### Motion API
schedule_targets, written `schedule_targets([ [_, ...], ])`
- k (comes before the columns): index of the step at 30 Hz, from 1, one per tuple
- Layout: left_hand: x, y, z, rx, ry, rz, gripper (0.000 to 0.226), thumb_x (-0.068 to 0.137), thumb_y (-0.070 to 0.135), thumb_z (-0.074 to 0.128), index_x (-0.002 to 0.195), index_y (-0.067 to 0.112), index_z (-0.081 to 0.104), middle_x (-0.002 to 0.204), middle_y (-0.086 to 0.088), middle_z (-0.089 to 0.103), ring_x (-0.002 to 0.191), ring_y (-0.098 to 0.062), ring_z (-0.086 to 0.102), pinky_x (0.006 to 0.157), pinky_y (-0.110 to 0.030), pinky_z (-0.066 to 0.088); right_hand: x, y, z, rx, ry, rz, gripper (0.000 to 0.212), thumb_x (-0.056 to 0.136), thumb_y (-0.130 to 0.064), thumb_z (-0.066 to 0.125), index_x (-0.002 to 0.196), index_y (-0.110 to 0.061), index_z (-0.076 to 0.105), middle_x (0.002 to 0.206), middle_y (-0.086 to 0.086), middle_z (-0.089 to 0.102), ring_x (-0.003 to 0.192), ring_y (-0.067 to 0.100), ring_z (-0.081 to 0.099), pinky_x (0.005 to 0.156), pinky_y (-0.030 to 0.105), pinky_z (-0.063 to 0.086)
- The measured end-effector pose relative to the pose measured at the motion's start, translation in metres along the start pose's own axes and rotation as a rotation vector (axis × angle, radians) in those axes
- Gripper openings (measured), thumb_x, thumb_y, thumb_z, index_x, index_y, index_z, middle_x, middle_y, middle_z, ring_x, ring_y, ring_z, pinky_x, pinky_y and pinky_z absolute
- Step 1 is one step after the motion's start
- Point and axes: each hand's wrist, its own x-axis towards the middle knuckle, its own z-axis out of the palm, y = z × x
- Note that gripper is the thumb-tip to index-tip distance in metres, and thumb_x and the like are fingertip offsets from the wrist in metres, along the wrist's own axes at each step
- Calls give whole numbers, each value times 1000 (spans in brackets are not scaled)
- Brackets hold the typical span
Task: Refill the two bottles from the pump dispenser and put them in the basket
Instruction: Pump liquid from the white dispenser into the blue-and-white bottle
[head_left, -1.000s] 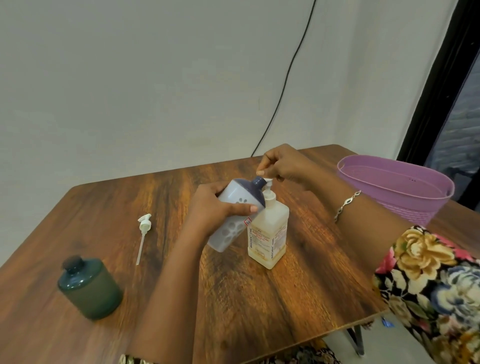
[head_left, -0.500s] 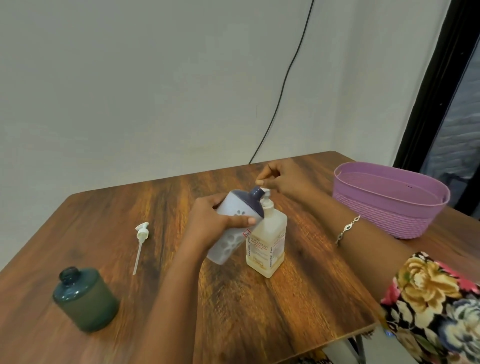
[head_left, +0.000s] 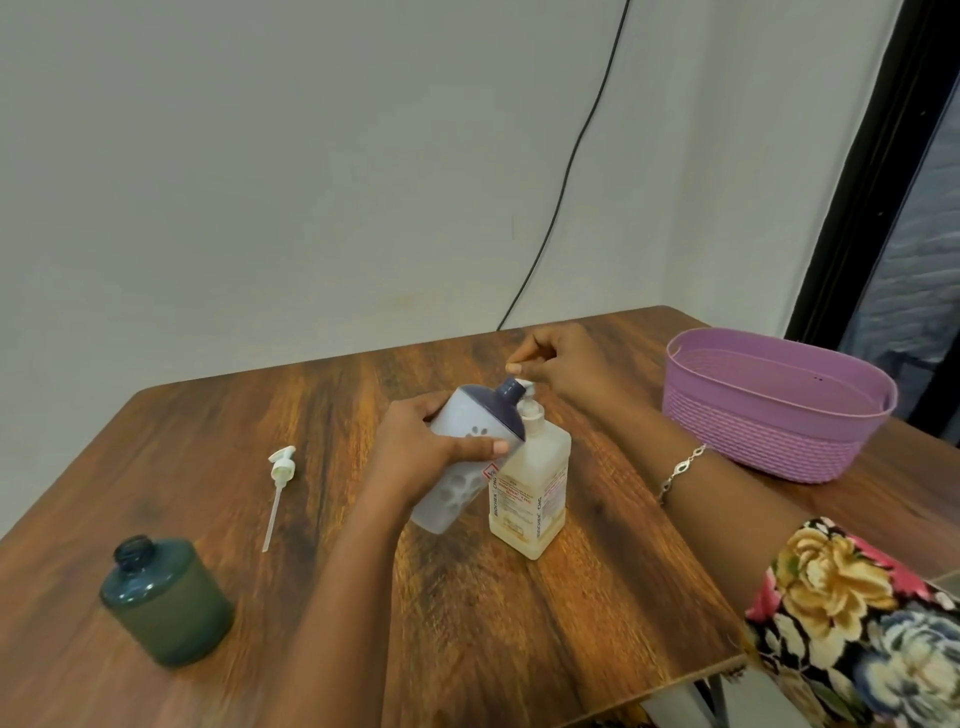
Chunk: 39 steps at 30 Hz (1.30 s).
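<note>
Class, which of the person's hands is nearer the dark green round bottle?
Left. The left hand grips the tilted white bottle mid-table, right of the green bottle; the right hand is farther right, atop the clear pump dispenser.

One head-worn view looks forward and down across the desk (head_left: 519, 623) toward the wall (head_left: 311, 182) (hands close below, basket (head_left: 769, 431) at right).

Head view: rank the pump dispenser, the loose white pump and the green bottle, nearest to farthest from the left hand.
1. The pump dispenser: right beside the left hand, on its right.
2. The loose white pump: lying flat, further left.
3. The green bottle: far left, nearest the camera.
</note>
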Motion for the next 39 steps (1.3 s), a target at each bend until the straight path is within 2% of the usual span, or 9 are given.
schedule_targets([
  [3,0,5,-2,22,13,18,41,60,28,83,96,22,63,85,5,65,76,-13,62,60,-22,48,2,-8,-5,14,-42,22,17,81,-1,66,70,-14,62,74,-4,61,69,5,55,61,16,41],
  [8,0,-3,0,28,-17,-10,40,60,28,83,94,21,64,82,6,66,75,-12,63,60,-22,49,2,5,5,36,-36,40,21,80,0,67,67,-16,61,75,-5,63,78,12,59,78,32,50],
  [12,0,-5,3,25,-17,-15,36,60,28,83,90,22,63,81,6,65,74,-10,62,58,-19,47,2,13,6,5,-35,35,18,80,-3,67,69,-17,63,76,-6,64,79,12,60,80,34,51],
  [14,-1,-2,3,7,-9,-13,36,60,27,83,90,22,63,82,4,66,75,-12,62,60,-21,49,0,10,6,44,21,22,22,80,-2,67,66,-19,62,72,-7,62,71,8,56,72,28,50],
  [17,-2,4,0,-5,1,0,36,60,26,83,90,23,64,82,5,65,74,-11,62,58,-20,47,0,0,1,144,29,48,24,81,0,65,65,-17,59,69,-4,59,61,3,50,50,10,38],
  [19,0,5,-2,17,3,4,40,60,26,84,95,20,65,81,7,65,72,-9,62,56,-17,45,1,-2,1,144,17,82,25,82,1,64,65,-16,58,68,-4,58,60,3,49,46,10,35],
  [27,1,-5,1,51,-32,-5,37,60,26,83,91,23,63,77,9,64,67,-5,61,48,-10,42,0,16,14,34,76,91,22,80,-6,68,65,-21,62,74,-6,62,77,13,59,80,35,52],
  [33,2,2,-1,70,6,34,46,59,31,83,100,20,63,84,7,64,76,-9,61,57,-17,44,-2,-9,-1,63,-6,114,22,84,-1,62,67,-14,58,74,-3,59,70,7,53,57,15,39],
  [39,5,-3,-1,139,-9,44,47,59,33,82,100,21,62,87,7,64,78,-9,61,63,-20,49,1,-1,8,-5,-8,136,23,84,-5,64,66,-18,58,78,-4,61,81,12,57,72,26,46],
])
